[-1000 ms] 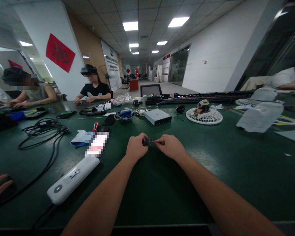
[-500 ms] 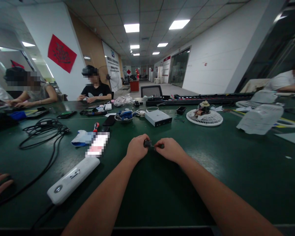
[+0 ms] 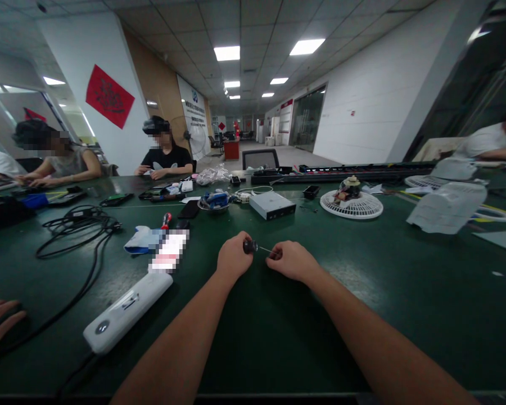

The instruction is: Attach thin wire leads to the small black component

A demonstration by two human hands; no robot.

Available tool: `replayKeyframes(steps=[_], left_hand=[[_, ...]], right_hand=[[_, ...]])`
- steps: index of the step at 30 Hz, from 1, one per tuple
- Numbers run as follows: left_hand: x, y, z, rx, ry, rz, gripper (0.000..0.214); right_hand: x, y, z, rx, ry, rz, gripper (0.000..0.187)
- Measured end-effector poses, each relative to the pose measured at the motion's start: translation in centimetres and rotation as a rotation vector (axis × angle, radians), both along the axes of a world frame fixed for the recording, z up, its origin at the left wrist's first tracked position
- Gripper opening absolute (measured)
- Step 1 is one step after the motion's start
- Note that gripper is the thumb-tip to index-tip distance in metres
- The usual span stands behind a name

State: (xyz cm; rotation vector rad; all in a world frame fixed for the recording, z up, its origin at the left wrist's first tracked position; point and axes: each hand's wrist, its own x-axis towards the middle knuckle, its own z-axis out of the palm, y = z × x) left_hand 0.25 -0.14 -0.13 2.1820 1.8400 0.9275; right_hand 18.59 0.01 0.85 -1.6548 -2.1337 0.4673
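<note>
Screwdriver [image 3: 251,246] gripped at both ends
I see my left hand [image 3: 233,260] clenched round its black handle, right hand [image 3: 292,260] pinching the thin shaft, low over the green table [image 3: 278,337], straight ahead.

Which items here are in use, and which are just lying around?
In use: small screwdriver, left hand on its handle, right hand at its tip.
Lying about: white power strip, black cable, fan grille, grey box.

A white oblong power strip [image 3: 126,312] is lying at my left on the dark green table [image 3: 405,292], black cable [image 3: 73,222] coiling beyond.
</note>
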Motion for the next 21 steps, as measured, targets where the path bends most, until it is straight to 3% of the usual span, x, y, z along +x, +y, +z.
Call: replayKeyframes(steps=[4,9,15,21], left_hand=[[0.22,0.02,0.00,-0.026,-0.023,-0.071,0.026],[0.43,-0.08,0.03,-0.024,-0.012,-0.146,0.026],[0.42,-0.24,-0.05,0.018,-0.023,-0.188,0.024],[0.72,-0.68,0.40,0.005,-0.044,-0.261,0.022]], right_hand=[[0.02,0.18,0.20,0.043,0.157,-0.068,0.018],[-0.04,0.73,-0.30,0.062,0.356,0.051,0.020],[-0.25,0.66,-0.43,0.065,0.391,0.133,0.017],[0.25,0.90,-0.47,0.087,0.374,0.014,0.016]])
